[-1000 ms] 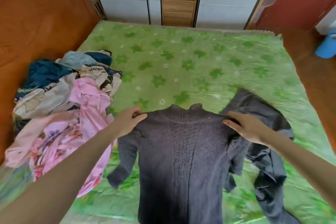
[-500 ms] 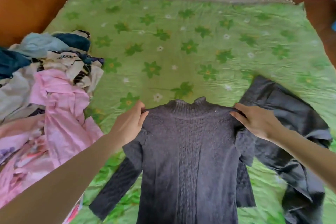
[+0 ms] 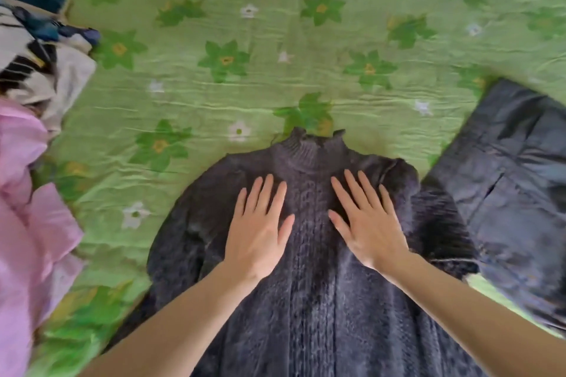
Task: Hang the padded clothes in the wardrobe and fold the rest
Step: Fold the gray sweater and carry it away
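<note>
Sweater (image 3: 309, 300): dark grey knit, lying flat on the bed (image 3: 275, 70), collar pointing away from me, body running down to the lower edge of view. Both sleeves lie out to its sides.

My left hand (image 3: 260, 232): palm down on the sweater's chest, left of the centre cable, fingers straight and spread, gripping nothing.

My right hand (image 3: 367, 223): palm down on the chest, right of the centre cable, fingers straight and spread, gripping nothing. The two hands are apart, with the cable strip between them.

Jacket (image 3: 514, 193): dark, shiny, lying on the bed just right of the sweater, touching its right sleeve.

Pile (image 3: 30, 131): mixed clothes at the left edge, pink on the near side, striped and blue pieces farther off. It lies apart from the sweater.
</note>
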Action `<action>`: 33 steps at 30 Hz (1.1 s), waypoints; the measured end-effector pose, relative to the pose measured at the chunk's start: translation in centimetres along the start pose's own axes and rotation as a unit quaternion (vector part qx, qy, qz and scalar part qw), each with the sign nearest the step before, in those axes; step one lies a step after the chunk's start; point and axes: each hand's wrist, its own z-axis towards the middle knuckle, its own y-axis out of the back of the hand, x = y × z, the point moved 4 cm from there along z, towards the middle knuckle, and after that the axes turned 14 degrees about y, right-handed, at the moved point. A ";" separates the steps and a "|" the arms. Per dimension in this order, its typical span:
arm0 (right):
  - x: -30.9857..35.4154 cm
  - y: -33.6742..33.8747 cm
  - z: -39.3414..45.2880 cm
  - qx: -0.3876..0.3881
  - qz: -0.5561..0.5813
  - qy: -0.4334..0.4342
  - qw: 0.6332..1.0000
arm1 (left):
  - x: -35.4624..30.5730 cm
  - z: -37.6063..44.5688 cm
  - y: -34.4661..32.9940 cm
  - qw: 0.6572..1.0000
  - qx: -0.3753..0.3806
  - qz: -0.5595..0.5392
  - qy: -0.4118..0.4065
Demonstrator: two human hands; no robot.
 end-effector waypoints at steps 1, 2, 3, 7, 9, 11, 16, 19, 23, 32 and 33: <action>-0.1 -0.8 0.1 -0.001 -0.003 -0.011 1.000 | 0.3 0.2 -0.8 1.000 -0.001 0.013 -0.001; -0.1 -1.5 0.3 -0.004 -0.005 -0.013 1.000 | 0.6 0.5 -1.5 1.000 -0.001 0.022 0.002; -0.2 -2.0 0.5 -0.006 -0.005 -0.010 1.000 | 0.9 0.6 -1.9 1.000 -0.003 0.030 0.005; -0.7 -2.6 0.9 -0.006 0.012 -0.006 1.000 | 0.6 0.8 -2.2 0.998 -0.002 0.066 0.008; -0.7 -2.0 0.6 0.005 0.026 0.012 1.000 | 0.3 0.6 -1.9 0.998 -0.010 0.069 0.010; -1.0 -0.5 -0.5 -0.022 0.034 0.034 0.999 | -0.1 0.4 -1.3 0.997 -0.012 0.071 0.009; -2.8 2.8 -8.2 -0.162 0.024 -0.021 0.986 | -2.5 -1.1 -1.2 0.998 0.007 0.052 -0.046; -5.3 3.4 -12.8 -0.193 0.090 -0.139 0.967 | -5.5 -1.8 -1.5 0.997 0.015 0.039 -0.070; -9.3 2.6 -15.7 -0.198 0.292 -0.270 0.896 | -10.6 -3.4 -1.2 0.995 0.023 0.018 -0.095; -12.7 1.8 -13.8 -0.091 0.646 -0.307 0.692 | -16.9 -5.4 -1.5 0.985 0.063 0.037 -0.155; -12.6 1.7 -13.9 -0.047 0.659 -0.295 0.690 | -17.4 -5.6 -1.5 0.986 0.065 0.036 -0.152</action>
